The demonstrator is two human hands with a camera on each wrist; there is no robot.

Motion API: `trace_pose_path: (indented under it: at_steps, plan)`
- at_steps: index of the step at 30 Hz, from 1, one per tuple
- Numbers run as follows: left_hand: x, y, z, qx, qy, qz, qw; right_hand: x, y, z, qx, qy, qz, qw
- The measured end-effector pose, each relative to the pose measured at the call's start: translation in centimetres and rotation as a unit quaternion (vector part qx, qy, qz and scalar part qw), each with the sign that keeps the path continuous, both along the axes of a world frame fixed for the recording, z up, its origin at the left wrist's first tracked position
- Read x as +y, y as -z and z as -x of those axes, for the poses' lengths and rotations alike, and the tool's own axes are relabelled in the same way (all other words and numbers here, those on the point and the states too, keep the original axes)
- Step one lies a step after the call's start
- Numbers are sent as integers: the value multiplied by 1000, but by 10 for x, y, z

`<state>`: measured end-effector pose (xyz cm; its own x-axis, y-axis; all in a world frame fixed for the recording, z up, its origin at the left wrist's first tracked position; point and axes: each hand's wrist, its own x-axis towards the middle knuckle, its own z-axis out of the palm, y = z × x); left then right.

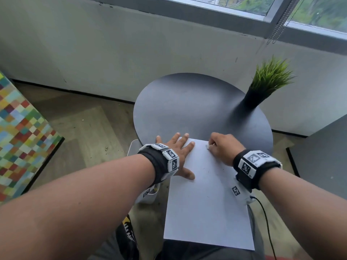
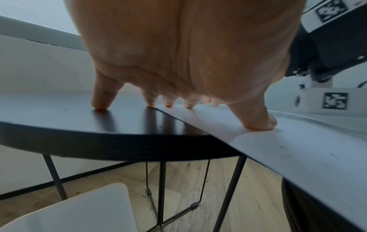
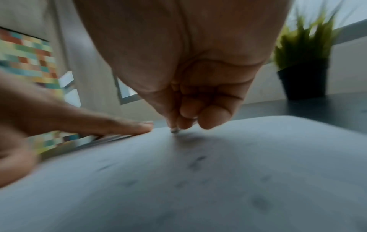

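Left grip (image 1: 178, 147) is flat, fingers spread, on the upper-left corner of my sheet (image 1: 206, 203). Right grip (image 1: 221, 149) pinches a white bit (image 1: 207, 146) just right of it, and the sheet runs lengthwise down-frame.

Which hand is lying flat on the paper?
The left hand: its fingers are spread out straight, pressing the paper down on the round table. The right hand is curled up, pinching a small whitish thing against the sheet.

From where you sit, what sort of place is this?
Probably a casual office or lounge corner: a small round table beside a window, a potted grass plant on it, and wood-pattern flooring.
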<state>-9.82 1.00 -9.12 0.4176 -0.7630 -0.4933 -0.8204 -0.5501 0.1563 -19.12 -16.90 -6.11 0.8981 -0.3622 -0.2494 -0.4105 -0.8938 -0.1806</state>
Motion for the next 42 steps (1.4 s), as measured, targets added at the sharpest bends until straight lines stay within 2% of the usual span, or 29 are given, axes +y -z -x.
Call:
trace_pose_path:
  at_steps: [2,4,5,7,10,12,15,16,20,21,24,25,28,30,34,37,40,42]
  plan:
    - [-1,-1,0,4,-2,-2,1000,22,3,6,-7,-60,3,998]
    - [-1,-2,1,7,0,-2,1000,50,2,18,8,-173,-52,983]
    - [-1,-3,1,8,0,-5,1000,51,1,22,22,-201,-66,977]
    - [-2,-4,3,5,-2,-10,1000,31,1,18,24,-165,-47,985]
    - [-3,-6,4,7,-7,-17,1000,3,8,11,-16,-11,-5,1000]
    - [-3,-6,4,9,-8,-15,1000,20,10,13,-29,-58,-1,998]
    - [-2,-6,4,5,-4,-16,1000,51,10,27,5,-188,-74,979]
    - [-3,-6,5,6,-5,-18,1000,44,7,26,14,-183,-79,980]
    - [-4,-5,5,7,-13,-22,1000,-5,3,19,-11,-8,-45,999]
    - [-4,-4,5,6,-13,-20,1000,-2,2,21,-14,-21,-37,999]
    - [-3,-4,3,1,-9,-19,1000,31,7,33,16,-149,-76,986]
    - [-3,-4,3,1,-6,-18,1000,31,7,37,19,-153,-90,984]
    - [-1,-5,-1,-23,4,-6,1000,-3,7,37,6,-14,-71,997]
    - [1,-10,-10,-48,-3,-9,999,-26,8,41,-8,75,-104,992]
    - [1,-23,-23,-75,-32,-20,996,-34,20,44,-54,126,-155,978]
    - [-6,-30,1,-71,29,49,996,-33,24,39,-58,144,-154,976]
    - [-13,-20,54,-22,209,110,972,-36,25,37,-55,151,-154,975]
    - [-21,-9,85,-5,282,106,953,-39,24,37,-53,156,-161,973]
